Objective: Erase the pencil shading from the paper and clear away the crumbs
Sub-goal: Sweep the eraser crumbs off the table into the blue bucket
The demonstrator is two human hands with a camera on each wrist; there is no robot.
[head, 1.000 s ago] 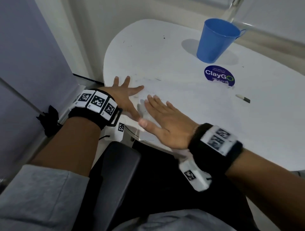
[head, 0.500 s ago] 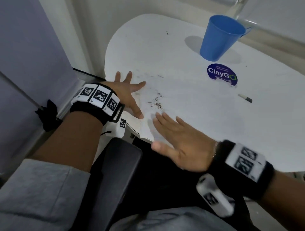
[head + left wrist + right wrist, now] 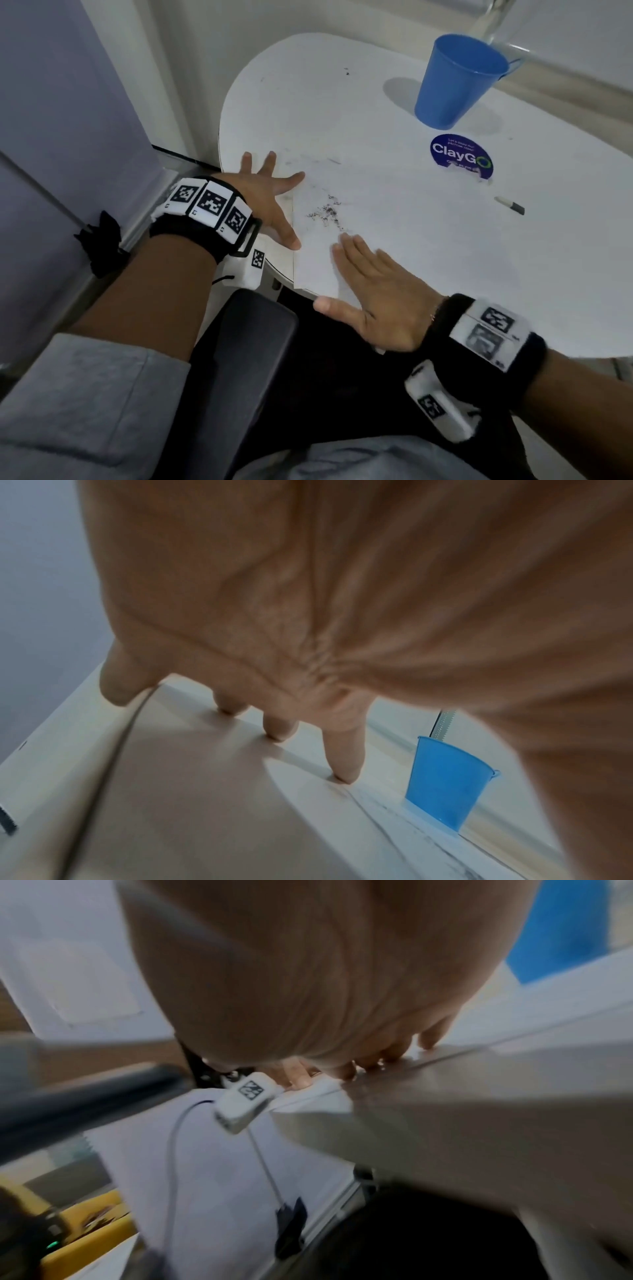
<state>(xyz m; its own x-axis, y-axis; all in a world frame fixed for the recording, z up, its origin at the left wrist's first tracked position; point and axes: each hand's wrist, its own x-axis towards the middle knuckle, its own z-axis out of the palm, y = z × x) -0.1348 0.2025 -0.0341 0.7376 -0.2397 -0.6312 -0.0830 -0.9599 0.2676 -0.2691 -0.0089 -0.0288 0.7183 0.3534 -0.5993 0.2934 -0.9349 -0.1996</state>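
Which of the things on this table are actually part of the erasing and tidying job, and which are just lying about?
Part of the job:
white sheet of paper
dark eraser crumbs
left hand
right hand

Lying about:
blue plastic cup
round blue ClayGo sticker
small white-and-black stub

"ClayGo" in white and green letters on a round blue sticker (image 3: 461,157) stuck to the white table (image 3: 428,260), smaller lines on it too blurred to read

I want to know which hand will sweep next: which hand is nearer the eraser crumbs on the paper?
Right, narrowly. The right hand lies flat just below the eraser crumbs, fingertips close; the left hand is spread beside the paper, left of them.
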